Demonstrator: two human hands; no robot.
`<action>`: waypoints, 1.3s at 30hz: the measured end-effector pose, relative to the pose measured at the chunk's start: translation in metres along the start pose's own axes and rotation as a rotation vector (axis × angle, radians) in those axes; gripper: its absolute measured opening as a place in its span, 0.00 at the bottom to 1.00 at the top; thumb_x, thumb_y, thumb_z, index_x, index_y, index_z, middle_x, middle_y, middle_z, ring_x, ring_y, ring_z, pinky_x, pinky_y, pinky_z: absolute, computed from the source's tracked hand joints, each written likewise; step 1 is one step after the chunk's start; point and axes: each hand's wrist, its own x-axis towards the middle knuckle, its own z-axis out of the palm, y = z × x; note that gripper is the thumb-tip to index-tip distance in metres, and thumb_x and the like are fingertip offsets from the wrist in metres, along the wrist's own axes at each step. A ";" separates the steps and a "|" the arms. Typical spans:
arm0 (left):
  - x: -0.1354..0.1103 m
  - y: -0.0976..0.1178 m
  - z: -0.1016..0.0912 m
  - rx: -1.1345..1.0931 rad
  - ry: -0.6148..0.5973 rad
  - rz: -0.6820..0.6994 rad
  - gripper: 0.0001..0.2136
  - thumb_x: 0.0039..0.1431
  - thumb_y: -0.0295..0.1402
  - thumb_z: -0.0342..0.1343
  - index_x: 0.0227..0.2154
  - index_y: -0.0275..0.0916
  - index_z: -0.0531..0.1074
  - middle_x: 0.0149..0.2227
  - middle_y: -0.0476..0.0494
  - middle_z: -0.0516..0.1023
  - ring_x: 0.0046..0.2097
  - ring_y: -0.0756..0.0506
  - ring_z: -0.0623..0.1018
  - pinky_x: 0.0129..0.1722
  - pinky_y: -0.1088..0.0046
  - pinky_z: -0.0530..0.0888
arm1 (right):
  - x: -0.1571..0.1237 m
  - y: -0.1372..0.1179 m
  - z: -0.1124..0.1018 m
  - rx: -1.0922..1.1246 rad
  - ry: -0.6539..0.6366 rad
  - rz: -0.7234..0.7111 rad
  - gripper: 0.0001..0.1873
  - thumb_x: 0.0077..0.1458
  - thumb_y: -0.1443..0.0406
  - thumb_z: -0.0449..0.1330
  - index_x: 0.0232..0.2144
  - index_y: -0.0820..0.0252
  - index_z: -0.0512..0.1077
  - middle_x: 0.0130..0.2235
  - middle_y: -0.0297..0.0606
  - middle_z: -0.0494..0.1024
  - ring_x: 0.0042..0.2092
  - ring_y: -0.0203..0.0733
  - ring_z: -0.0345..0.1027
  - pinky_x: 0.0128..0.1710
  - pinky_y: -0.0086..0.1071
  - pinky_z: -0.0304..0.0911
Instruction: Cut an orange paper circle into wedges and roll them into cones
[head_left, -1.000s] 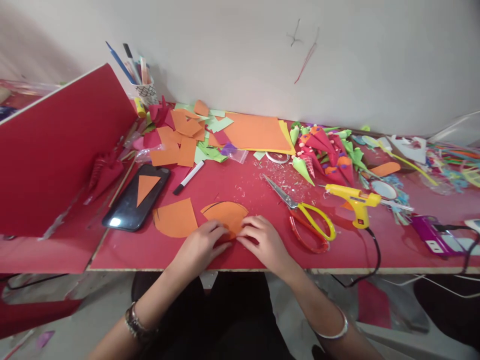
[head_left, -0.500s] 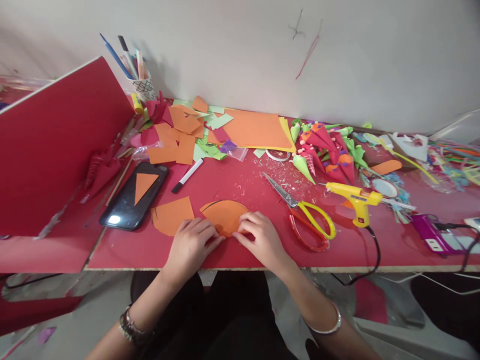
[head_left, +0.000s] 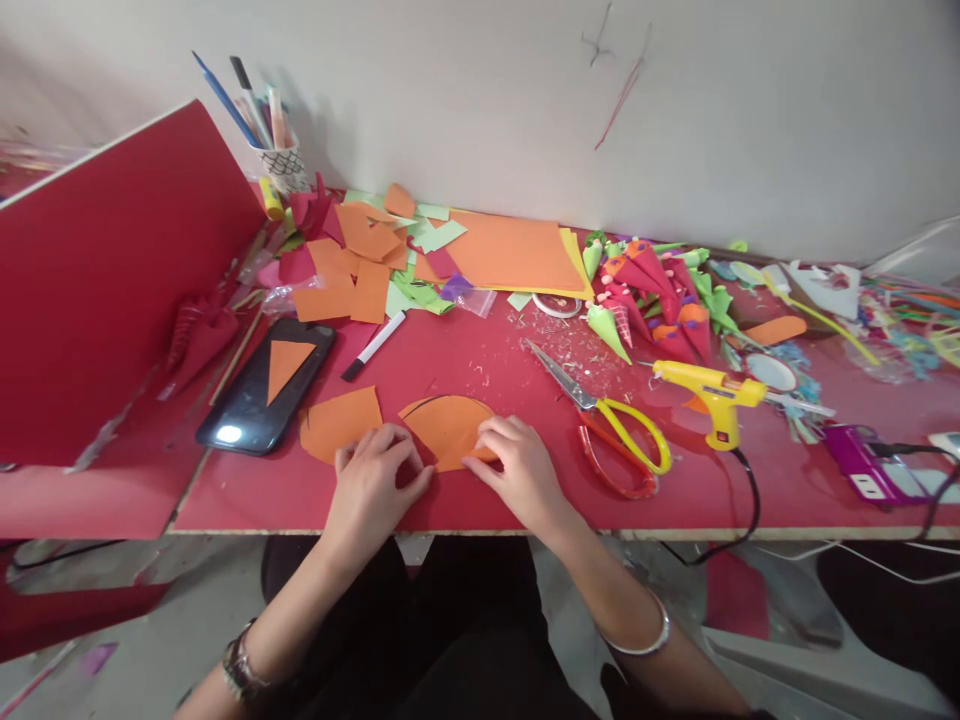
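A fan-shaped piece of orange paper [head_left: 444, 428] with a dark line along its curved edge lies on the red table in front of me. My right hand [head_left: 517, 470] pinches its right-hand edge, which looks curled under the fingers. At the paper's lower left, my left hand [head_left: 379, 475] has its thumb stretched out near the point, apart from the bent fingers, and nothing shows in its grip. Its fingers rest beside a second orange paper piece [head_left: 343, 420], which also carries a dark line. An orange paper triangle [head_left: 288, 365] sits on a black phone [head_left: 247, 425].
Scissors [head_left: 592, 405] and a yellow glue gun [head_left: 709, 390] lie to the right. Small paper cones [head_left: 652, 290] pile up behind them. A marker [head_left: 373, 346], paper scraps [head_left: 352, 260] and orange sheets [head_left: 517, 250] lie further back. A red board [head_left: 120, 300] stands at left.
My left hand has let go of the fan-shaped paper and drawn slightly left. My right hand still pinches the right edge, and more of the paper lies flat.
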 end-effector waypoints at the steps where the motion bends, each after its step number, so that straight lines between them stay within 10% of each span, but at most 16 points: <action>1: 0.000 -0.001 -0.001 -0.005 -0.020 0.010 0.05 0.54 0.34 0.52 0.25 0.40 0.67 0.35 0.50 0.70 0.39 0.45 0.70 0.38 0.65 0.58 | 0.000 0.000 0.000 -0.007 0.002 -0.001 0.05 0.50 0.65 0.59 0.25 0.59 0.67 0.33 0.36 0.72 0.36 0.40 0.62 0.36 0.33 0.56; 14: -0.002 -0.008 -0.012 0.303 -0.083 0.724 0.18 0.60 0.22 0.37 0.50 0.38 0.63 0.41 0.42 0.74 0.36 0.46 0.72 0.36 0.68 0.62 | 0.000 -0.009 0.006 -0.130 0.040 0.060 0.07 0.52 0.61 0.57 0.27 0.59 0.65 0.33 0.39 0.70 0.36 0.44 0.61 0.34 0.36 0.56; 22: -0.016 -0.008 -0.004 0.365 -0.016 0.612 0.16 0.59 0.39 0.46 0.48 0.39 0.65 0.41 0.44 0.75 0.37 0.44 0.73 0.36 0.66 0.64 | -0.002 -0.013 0.007 -0.112 0.056 0.092 0.11 0.48 0.59 0.59 0.30 0.59 0.65 0.34 0.40 0.69 0.38 0.45 0.61 0.37 0.37 0.56; 39: -0.021 -0.011 0.001 0.295 -0.035 0.527 0.18 0.59 0.40 0.47 0.51 0.43 0.63 0.45 0.46 0.74 0.40 0.45 0.72 0.41 0.65 0.63 | -0.017 0.004 -0.009 0.056 0.094 0.108 0.12 0.48 0.72 0.52 0.37 0.58 0.62 0.38 0.41 0.68 0.42 0.45 0.61 0.41 0.38 0.59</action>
